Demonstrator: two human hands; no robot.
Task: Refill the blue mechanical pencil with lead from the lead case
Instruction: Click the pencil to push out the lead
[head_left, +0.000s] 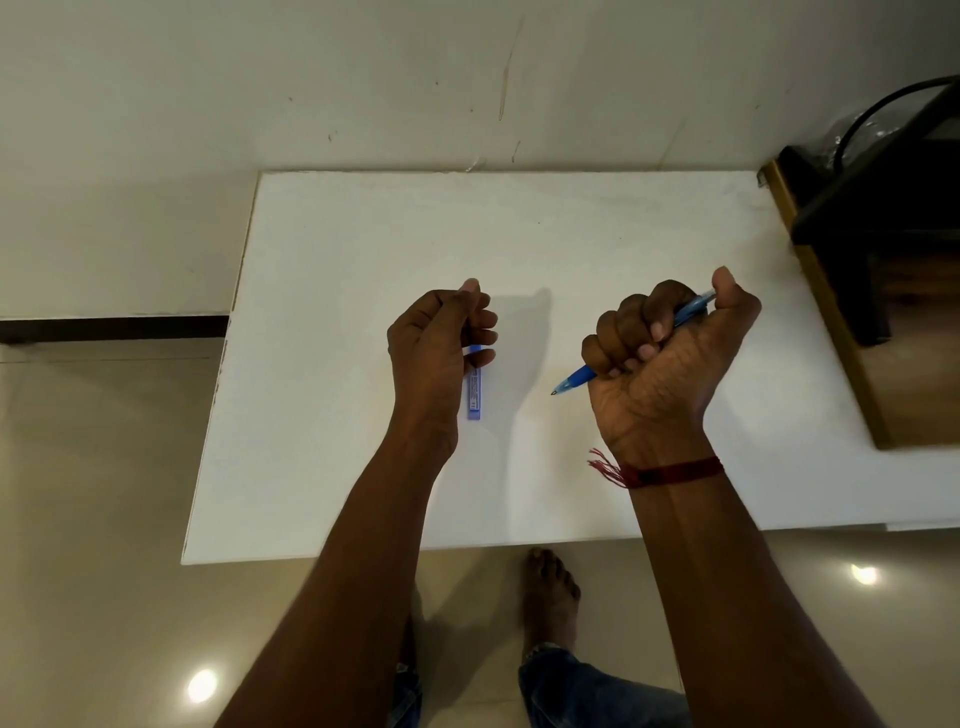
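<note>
**Progress.** The task is judged to be sitting at an early stage. The right hand is clenching the blue mechanical pencil in a full fist, with all four fingers wrapping the barrel. The left hand is hovering over the far end of the lead case with its fingers curling. Part of the case is showing between the lower fingers, but whether those fingers are gripping it or only covering it cannot be told. No loose lead is showing, and whether the case is open cannot be told. Judged as remaining: extracting a lead, opening the pencil's cap end, inserting the lead and closing the pencil.

**Location.** The pencil is being held above the white table, right of centre. The case is sitting left of centre, well apart from the pencil. Whether it is resting on the table or hanging from the fingers cannot be told.

**Orientation.**
- Pencil: its long axis is running diagonally, from near-left to far-right. The writing tip is pointing near-left and downward toward the table. The cap end is emerging at the far-right side of the fist, just beside the raised thumb.
- Lead case: its long axis is running near to far, almost square to the table's near edge. Its near end is lying exposed and its far end is sitting hidden under the left hand.
</note>
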